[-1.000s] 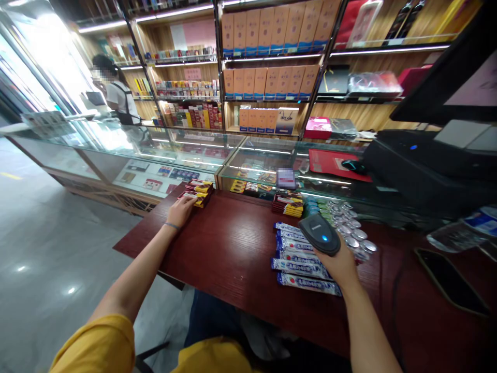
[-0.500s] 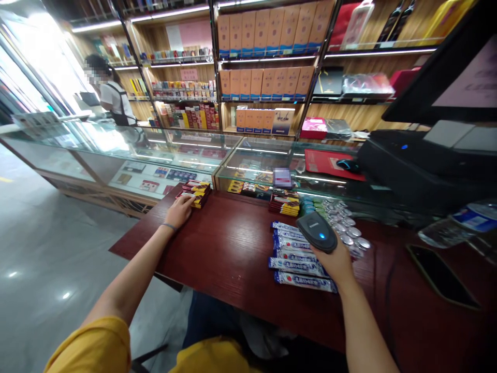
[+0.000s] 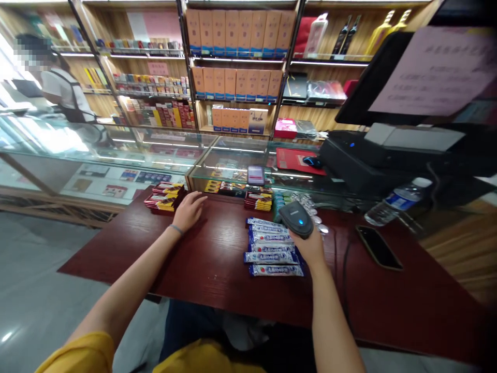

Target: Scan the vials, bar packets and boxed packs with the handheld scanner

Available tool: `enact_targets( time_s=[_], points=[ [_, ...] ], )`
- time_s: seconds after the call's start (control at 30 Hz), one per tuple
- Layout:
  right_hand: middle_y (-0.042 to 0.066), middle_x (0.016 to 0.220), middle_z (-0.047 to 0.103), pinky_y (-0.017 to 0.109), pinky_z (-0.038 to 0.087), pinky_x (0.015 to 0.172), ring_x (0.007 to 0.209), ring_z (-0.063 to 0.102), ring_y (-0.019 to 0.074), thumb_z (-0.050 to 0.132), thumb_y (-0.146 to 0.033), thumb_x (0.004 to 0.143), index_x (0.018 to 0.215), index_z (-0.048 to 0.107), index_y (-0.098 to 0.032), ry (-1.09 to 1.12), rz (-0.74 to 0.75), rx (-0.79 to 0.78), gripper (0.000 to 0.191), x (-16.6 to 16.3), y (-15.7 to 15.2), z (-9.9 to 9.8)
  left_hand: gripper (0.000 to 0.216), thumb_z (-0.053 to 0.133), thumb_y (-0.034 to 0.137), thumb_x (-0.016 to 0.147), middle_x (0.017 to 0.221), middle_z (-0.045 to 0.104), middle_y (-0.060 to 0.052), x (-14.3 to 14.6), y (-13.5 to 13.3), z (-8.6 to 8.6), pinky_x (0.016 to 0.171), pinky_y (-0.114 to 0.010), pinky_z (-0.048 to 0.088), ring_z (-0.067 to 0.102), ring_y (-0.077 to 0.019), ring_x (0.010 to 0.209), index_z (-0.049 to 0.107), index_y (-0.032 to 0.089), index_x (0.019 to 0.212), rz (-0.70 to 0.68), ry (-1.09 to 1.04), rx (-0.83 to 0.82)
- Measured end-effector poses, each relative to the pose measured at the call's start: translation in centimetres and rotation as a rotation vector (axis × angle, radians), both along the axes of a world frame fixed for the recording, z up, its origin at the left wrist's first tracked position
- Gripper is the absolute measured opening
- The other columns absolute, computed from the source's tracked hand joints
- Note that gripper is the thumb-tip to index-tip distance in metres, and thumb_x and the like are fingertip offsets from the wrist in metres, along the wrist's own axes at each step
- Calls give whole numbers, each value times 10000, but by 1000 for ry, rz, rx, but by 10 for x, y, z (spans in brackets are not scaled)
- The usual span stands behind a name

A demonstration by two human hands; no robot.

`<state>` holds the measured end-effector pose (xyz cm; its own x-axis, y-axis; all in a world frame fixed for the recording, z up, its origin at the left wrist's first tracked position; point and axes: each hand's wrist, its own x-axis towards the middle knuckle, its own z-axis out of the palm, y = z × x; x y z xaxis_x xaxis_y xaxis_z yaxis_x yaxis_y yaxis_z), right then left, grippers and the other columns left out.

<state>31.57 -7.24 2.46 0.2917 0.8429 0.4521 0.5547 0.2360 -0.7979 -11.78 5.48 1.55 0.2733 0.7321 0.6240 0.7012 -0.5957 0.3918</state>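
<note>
My left hand point(image 3: 189, 211) is over the dark red table, fingers stretched out and holding nothing. Just left of it lies a stack of red and yellow snack packets point(image 3: 165, 197). In my right hand point(image 3: 309, 243) is a black barcode scanner point(image 3: 296, 219) with a blue light on top, its body covering part of what lies beneath. Several blue and white snack sticks point(image 3: 274, 256) lie in a row below and left of the scanner. A second stack of red and yellow packets point(image 3: 258, 200) sits behind them. Green-blue packs point(image 3: 278, 203) and silver-topped round pieces point(image 3: 306, 202) are partly hidden behind the scanner.
On the right of the table point(image 3: 217, 259) are a phone point(image 3: 378, 247), a water bottle point(image 3: 399, 202) and a cable. Behind stands a glass display counter point(image 3: 229, 147). A monitor point(image 3: 388, 77) rises at right. Another person point(image 3: 66, 93) stands far left near the shelves.
My left hand has come off the left stack of packets and moved right, fingers spreading. My right hand still holds the scanner over the goods. The view has turned to the right.
</note>
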Motion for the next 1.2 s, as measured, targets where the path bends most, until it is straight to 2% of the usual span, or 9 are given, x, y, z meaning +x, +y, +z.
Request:
enact_targets(
  time_s=[0.17, 0.3, 0.43, 0.5, 0.67, 0.77, 0.87, 1.03, 1.2],
  points=[
    [142, 1127, 780, 468, 582, 935, 1032, 734, 316, 753, -441, 762, 1294, 626, -160, 31, -3, -23, 615, 7, 2, -1, 430, 677, 163, 798, 1331, 652, -113, 90, 3, 4, 1244, -504, 328, 522, -321, 1365, 759, 295, 1198, -261, -266, -162],
    [137, 1189, 764, 466, 569, 972, 1077, 724, 306, 741, -393, 771, 1311, 607, -175, 25, -13, -35, 598, 10, 1, -2, 479, 765, 117, 698, 1278, 690, -113, 152, 8, 2, 1239, -490, 341, 560, -332, 1340, 777, 304, 1139, -422, -442, -237],
    [123, 1172, 767, 450, 569, 972, 1066, 729, 298, 729, -364, 763, 1284, 616, -186, 26, -13, -24, 561, 8, 1, -2, 467, 782, 50, 662, 1273, 697, -128, 197, 16, -4, 1260, -492, 300, 563, -339, 1357, 788, 283, 1067, -466, -552, -287],
    [108, 1133, 776, 436, 577, 954, 1044, 737, 296, 730, -350, 753, 1274, 619, -198, 14, 5, -32, 554, 6, 1, -2, 468, 739, 37, 712, 1309, 686, -129, 212, 21, -7, 1269, -509, 271, 553, -328, 1374, 778, 276, 1113, -434, -454, -258],
    [71, 1038, 793, 420, 589, 925, 1023, 749, 303, 763, -357, 717, 1245, 634, -228, 0, 15, -48, 559, 1, 3, -3, 570, 510, 82, 912, 1532, 547, -139, 227, 31, -12, 1229, -558, 307, 462, -326, 1453, 594, 244, 1451, -254, 300, -94],
    [57, 1035, 794, 414, 586, 936, 1030, 748, 294, 758, -342, 718, 1266, 628, -238, 11, 12, -37, 573, 1, 3, -4, 562, 473, 118, 956, 1526, 556, -136, 228, 32, -12, 1182, -511, 377, 515, -317, 1396, 541, 242, 1500, -177, 489, -37],
    [60, 1056, 793, 411, 589, 930, 1023, 748, 292, 754, -334, 720, 1277, 625, -237, 12, 13, -33, 580, 2, 3, -3, 489, 466, 135, 976, 1413, 647, -130, 228, 30, -9, 1098, -448, 456, 585, -296, 1298, 596, 239, 1435, -173, 475, 1],
    [65, 1020, 796, 402, 600, 886, 986, 754, 299, 773, -363, 708, 1232, 641, -230, 5, 3, -44, 557, 2, 2, -2, 310, 521, 126, 963, 1181, 736, -127, 221, 26, -6, 982, -386, 514, 658, -262, 1133, 720, 218, 1183, -181, 347, -10],
    [76, 986, 794, 403, 591, 907, 1016, 746, 300, 766, -348, 704, 1249, 634, -206, 30, -20, 11, 578, 2, 3, -5, 281, 552, 183, 978, 1135, 717, -100, 200, 13, -4, 949, -349, 523, 658, -234, 1071, 746, 248, 1171, -193, -51, 58]
  ],
)
